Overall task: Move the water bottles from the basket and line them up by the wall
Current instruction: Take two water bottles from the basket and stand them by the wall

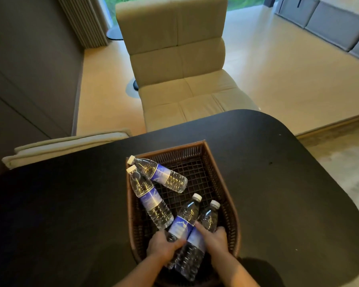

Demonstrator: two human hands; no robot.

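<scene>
A brown wicker basket stands on the black table and holds several clear water bottles with blue labels and white caps. Two bottles lie loose at its far left: one across the back, one along the left side. At the near end, my left hand is closed around a third bottle. My right hand grips a fourth bottle beside it, index finger stretched along its label. Both gripped bottles rest inside the basket, caps pointing away from me.
A grey wall runs along the left of the table. A beige padded chair faces the table's far edge, and another beige cushion sits at the far left edge. Grey sofas stand far right.
</scene>
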